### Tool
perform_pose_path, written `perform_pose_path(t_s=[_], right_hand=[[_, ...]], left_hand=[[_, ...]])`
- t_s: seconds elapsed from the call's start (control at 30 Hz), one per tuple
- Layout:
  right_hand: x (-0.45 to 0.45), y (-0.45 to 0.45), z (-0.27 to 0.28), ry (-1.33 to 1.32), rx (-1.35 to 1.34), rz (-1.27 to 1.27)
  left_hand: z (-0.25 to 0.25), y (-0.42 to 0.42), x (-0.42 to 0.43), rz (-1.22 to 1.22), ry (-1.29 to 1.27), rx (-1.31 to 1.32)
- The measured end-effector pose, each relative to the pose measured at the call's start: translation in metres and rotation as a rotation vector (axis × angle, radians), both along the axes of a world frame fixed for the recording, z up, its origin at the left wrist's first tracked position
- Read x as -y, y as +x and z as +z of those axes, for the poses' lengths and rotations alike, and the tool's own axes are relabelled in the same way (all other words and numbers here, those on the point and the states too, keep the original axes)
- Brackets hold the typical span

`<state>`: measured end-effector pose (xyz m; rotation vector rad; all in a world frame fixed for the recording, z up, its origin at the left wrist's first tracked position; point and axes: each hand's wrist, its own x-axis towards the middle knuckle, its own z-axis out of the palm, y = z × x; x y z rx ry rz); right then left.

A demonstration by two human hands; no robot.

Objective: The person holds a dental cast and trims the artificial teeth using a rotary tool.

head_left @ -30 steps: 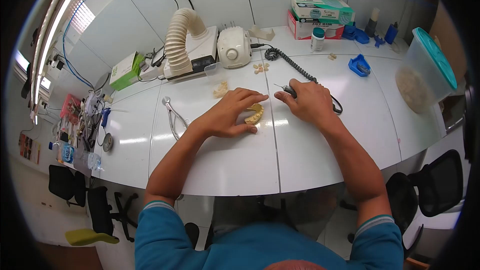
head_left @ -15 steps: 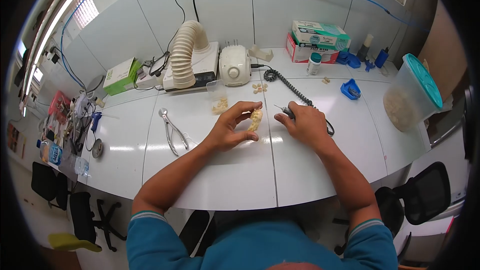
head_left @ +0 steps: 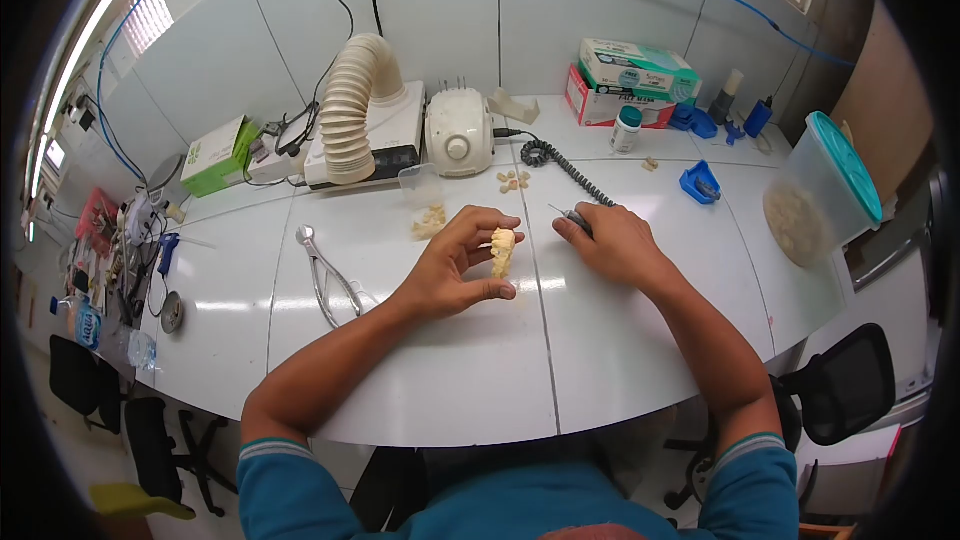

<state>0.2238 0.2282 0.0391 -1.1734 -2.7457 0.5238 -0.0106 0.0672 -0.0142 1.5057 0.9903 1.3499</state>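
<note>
My left hand (head_left: 445, 265) grips a small yellowish dental cast (head_left: 502, 252) between thumb and fingers, held upright above the white table. To its right, my right hand (head_left: 622, 248) is closed around a dark rotary handpiece (head_left: 577, 223), whose thin bur points left toward the cast without touching it. From the handpiece a coiled cord (head_left: 578, 176) runs to the white micromotor unit (head_left: 460, 136). Behind my left hand, a clear cup (head_left: 422, 180) lies with pale pieces (head_left: 430, 221) at its mouth. Several small tooth-like pieces (head_left: 514, 181) sit near the motor unit.
Extraction-type pliers (head_left: 317, 265) lie left of my left forearm. A ribbed suction hose (head_left: 347, 115) curves down at the back. Glove and mask boxes (head_left: 635, 90), a white bottle (head_left: 626, 130), a blue tray (head_left: 700, 183) and a turquoise-lidded tub (head_left: 815, 195) stand to the right.
My left hand has turned the cast and lowered it slightly, so another side faces me. The right hand still holds the handpiece, and the camera view has shifted a little.
</note>
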Motion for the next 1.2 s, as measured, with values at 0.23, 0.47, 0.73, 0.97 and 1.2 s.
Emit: perform_pose_path(t_s=[0.23, 0.47, 0.73, 0.97, 1.2], right_hand=[[0.02, 0.006, -0.002, 0.127, -0.075, 0.067], [0.04, 0.015, -0.004, 0.319, -0.41, 0.39], [0.054, 0.013, -0.016, 0.359, -0.32, 0.425], [0.054, 0.011, -0.018, 0.38, -0.333, 0.41], [0.055, 0.011, -0.018, 0.388, -0.302, 0.366]], left_hand=[[-0.004, 0.0, -0.003, 0.057, -0.028, -0.1], [0.002, 0.002, 0.001, 0.08, 0.058, -0.25], [0.001, 0.002, 0.006, 0.057, 0.124, -0.356], [0.0, 0.004, 0.009, 0.077, 0.121, -0.333], [0.007, 0.004, 0.009, 0.085, 0.27, -0.446]])
